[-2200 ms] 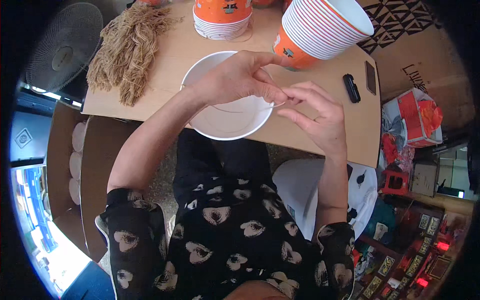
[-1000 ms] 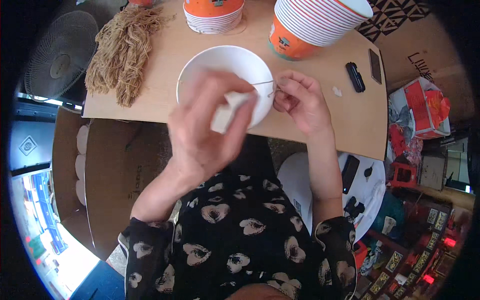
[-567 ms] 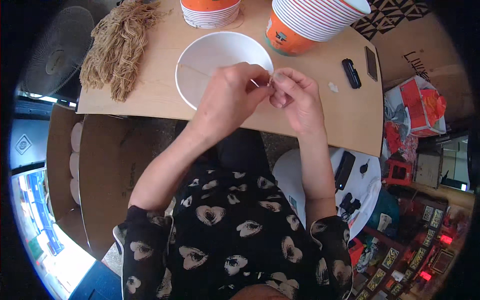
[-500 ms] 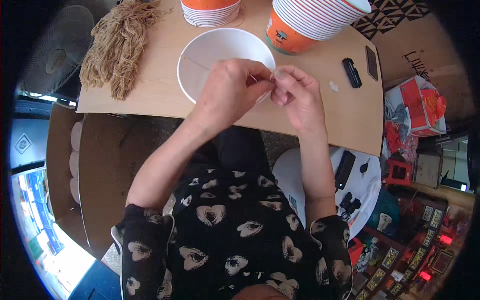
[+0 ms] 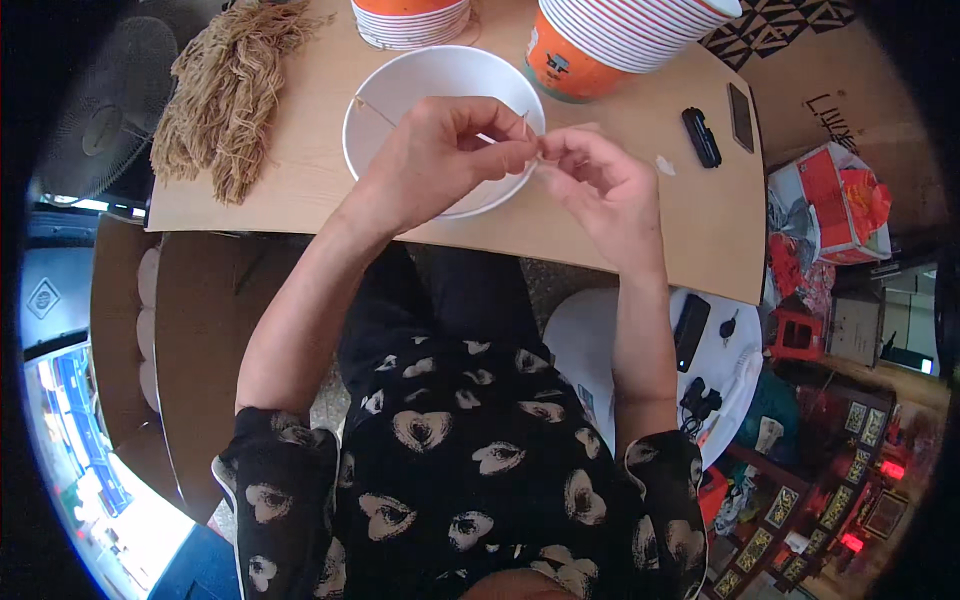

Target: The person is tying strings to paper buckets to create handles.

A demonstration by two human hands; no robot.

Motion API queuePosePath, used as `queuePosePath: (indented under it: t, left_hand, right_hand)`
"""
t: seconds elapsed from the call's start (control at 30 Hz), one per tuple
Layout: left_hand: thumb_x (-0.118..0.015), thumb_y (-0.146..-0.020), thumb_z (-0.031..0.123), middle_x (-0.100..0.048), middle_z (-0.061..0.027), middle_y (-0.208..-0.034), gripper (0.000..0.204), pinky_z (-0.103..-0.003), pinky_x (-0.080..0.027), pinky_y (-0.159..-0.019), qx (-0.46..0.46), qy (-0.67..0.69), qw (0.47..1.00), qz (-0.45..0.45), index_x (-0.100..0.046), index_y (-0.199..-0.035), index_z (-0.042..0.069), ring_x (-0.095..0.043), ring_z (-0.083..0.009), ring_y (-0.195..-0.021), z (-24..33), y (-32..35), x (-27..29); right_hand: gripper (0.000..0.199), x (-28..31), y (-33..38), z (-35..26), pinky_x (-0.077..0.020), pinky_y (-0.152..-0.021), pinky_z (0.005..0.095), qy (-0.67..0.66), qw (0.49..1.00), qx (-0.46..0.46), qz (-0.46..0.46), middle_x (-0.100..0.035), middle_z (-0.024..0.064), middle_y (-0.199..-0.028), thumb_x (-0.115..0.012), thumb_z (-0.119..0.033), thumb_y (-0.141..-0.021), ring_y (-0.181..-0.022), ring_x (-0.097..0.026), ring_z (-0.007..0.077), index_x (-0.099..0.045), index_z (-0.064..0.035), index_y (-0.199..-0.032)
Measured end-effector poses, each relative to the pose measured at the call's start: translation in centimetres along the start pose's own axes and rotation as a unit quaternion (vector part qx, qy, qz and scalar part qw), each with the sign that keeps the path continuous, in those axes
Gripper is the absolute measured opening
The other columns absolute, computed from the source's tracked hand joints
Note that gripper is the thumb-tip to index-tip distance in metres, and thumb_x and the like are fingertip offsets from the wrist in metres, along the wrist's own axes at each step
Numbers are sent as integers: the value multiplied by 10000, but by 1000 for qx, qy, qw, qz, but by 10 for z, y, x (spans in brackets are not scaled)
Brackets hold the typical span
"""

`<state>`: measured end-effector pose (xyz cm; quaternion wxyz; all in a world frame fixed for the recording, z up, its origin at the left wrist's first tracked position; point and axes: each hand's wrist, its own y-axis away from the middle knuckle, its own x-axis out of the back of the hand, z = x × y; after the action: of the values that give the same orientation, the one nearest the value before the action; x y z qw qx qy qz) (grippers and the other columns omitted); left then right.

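Observation:
My left hand [image 5: 435,155] is over the near part of a white-lined paper bucket [image 5: 440,72], its thumb and forefinger pinched on a thin string. A length of tan string [image 5: 375,112] runs from the bucket's left wall toward this hand. A short end stands up at the fingertips. My right hand [image 5: 608,190] meets it at the bucket's right rim, thumb and forefinger closed on the same string; the exact spot between the fingertips is too small to make out. At the far left of the table lies a thick bundle of tan strings [image 5: 225,95].
Behind the bucket stand a short stack of orange paper buckets [image 5: 410,22] and a taller, tilted stack [image 5: 585,60]. A black case [image 5: 702,138] and a phone [image 5: 741,118] lie at the right. An open cardboard box [image 5: 200,350] is below left; a white stool [image 5: 575,340] is below right.
Both hands remain together at the string. My right hand has turned and its fingers have loosened and spread somewhat; my left hand has shifted slightly left. The whole view has shifted a little.

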<state>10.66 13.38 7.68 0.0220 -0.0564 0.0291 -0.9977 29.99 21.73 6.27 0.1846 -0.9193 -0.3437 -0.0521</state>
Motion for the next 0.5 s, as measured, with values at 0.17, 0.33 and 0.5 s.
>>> queuePosePath:
  t: [0.17, 0.33, 0.5]
  left_hand:
    - [-684, -917, 172, -688, -19, -918, 200, -229, -517, -768, -2, -9, 1000, -9, -694, -1006, -7, -622, -75, -862, -3, -2, 1]
    - [-673, -923, 150, -681, -30, -977, 212, -231, -526, -780, 14, 29, 999, -13, -676, -1052, -18, -630, -81, -886, -2, 2, 1]
    - [-680, -910, 114, -650, -31, -1074, 270, -246, -534, -793, -48, -30, 998, -1, -628, -1152, 8, -634, -92, -870, -9, 7, -2]
  right_hand:
    - [176, -9, -5, 0, -480, -653, 214, 62, 998, -16, 5, -630, 9, -825, -725, 9, -800, -727, -588, 79, -690, 24, -973]
    - [149, -12, -4, -2, -476, -623, 211, 6, 998, -51, 31, -639, 15, -816, -716, -37, -847, -682, -578, 69, -696, 42, -972]
    - [149, -14, 0, -1, -479, -615, 208, -101, 988, -106, 45, -654, 20, -823, -686, -66, -898, -681, -584, 66, -697, 52, -988]
